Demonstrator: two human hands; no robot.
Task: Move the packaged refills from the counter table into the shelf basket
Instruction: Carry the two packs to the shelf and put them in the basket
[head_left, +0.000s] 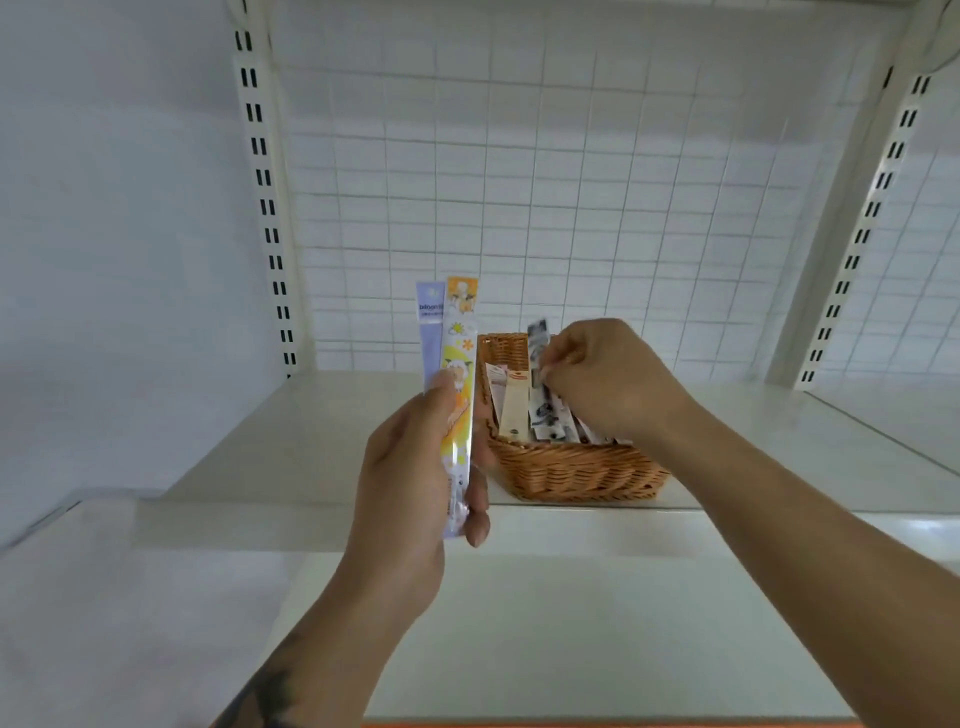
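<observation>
Two hands in view. Left hand (415, 467) closed around two long refill packs held upright, just left of the basket: an orange-yellow pack (457, 395) in front, a lilac pack (430, 332) behind it, mostly covered. Right hand (602, 379) over the basket, fingers pinching one blue-and-white pack (540, 384), blurred, lower end already inside. One wicker basket (571, 467) on the white shelf (291, 441). Inside, two cream packs (511, 410) leaning at the left; further packs under the right wrist, hidden, count unclear. Both forearms cut off at the bottom edge.
</observation>
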